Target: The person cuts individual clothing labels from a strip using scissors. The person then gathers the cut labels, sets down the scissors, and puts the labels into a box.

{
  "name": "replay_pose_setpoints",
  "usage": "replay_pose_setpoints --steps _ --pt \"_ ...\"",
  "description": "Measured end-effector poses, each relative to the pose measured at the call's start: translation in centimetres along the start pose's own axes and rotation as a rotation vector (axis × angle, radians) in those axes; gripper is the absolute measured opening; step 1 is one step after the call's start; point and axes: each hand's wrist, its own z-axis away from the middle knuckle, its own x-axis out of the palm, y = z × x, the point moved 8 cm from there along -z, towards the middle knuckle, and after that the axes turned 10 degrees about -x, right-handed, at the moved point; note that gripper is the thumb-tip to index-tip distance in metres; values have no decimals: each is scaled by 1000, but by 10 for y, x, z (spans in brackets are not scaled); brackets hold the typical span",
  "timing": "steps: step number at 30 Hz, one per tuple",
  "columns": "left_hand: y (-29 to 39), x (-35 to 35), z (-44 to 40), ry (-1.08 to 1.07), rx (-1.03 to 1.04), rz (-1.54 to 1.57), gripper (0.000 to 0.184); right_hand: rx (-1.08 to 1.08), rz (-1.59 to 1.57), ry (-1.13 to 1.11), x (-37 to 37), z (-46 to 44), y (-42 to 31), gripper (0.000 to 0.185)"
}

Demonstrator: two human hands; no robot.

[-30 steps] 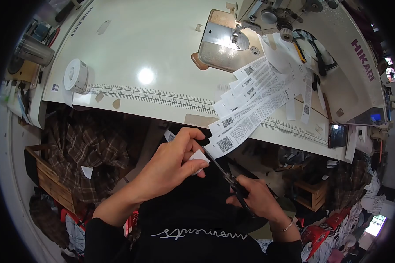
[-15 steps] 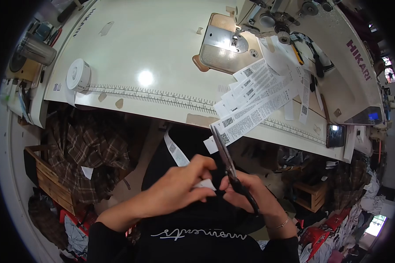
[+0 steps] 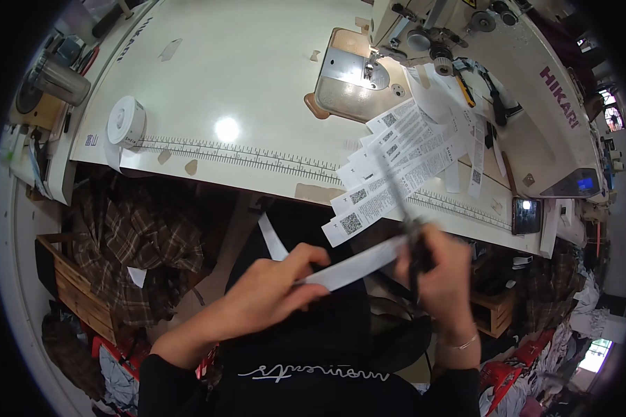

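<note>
My left hand (image 3: pixel 275 288) is closed on a white label ribbon (image 3: pixel 358 267), pinching it between thumb and fingers. The ribbon stretches across to my right hand (image 3: pixel 444 274), whose fingertips seem to grip its end; motion blurs them. Scissors (image 3: pixel 394 191) are also in my right hand, blades pointing up and away over the table edge. Whether the blades are apart is too smeared to tell. Just beyond lie several cut label strips (image 3: pixel 424 153), fanned out, printed with small text and square codes. Another stretch of ribbon (image 3: pixel 271 236) hangs behind my left hand.
A label roll (image 3: pixel 126 121) stands on the white sewing table (image 3: pixel 215 83), left of a printed ruler (image 3: pixel 243 158). The sewing machine (image 3: pixel 556 90) occupies the right, with a phone (image 3: pixel 526 216) near the front edge. Plaid cloth (image 3: pixel 139 236) lies below at left.
My right hand has moved right and slightly up with the scissors, away from my left hand. A length of ribbon is now stretched between the hands.
</note>
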Motion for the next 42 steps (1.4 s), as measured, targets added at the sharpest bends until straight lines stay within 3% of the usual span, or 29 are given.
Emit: replay_pose_setpoints --steps 1,4,7,11,14,15,17,18,20,26,42 --pt "-2 -6 3 19 -31 73 22 -33 152 126 -18 -6 5 17" --pt "-10 -9 6 -8 -67 168 18 -187 539 321 -56 -33 13 33" --pt "-10 -8 -2 8 -101 220 19 -244 825 360 -62 -54 35 32" --pt "-12 -6 -15 55 -139 275 20 -234 915 387 -53 -55 49 30" --pt "-17 -9 -17 75 -157 297 18 -144 686 377 -60 -28 36 35" --pt "-18 -9 -17 76 -164 299 18 -57 476 331 -58 -15 43 29" --pt "-15 -9 -18 61 -124 302 17 176 82 33 -36 9 35 21" --pt "-16 -8 -18 57 -126 303 17 150 -24 -95 -22 20 31 20" --pt "-10 -8 -16 67 -21 319 18 213 -100 -212 -7 38 31 26" --pt "-10 -8 -20 58 -61 351 19 331 -353 -688 41 87 37 39" --pt "-4 -4 -20 45 -91 340 12 303 -333 -698 67 75 21 46"
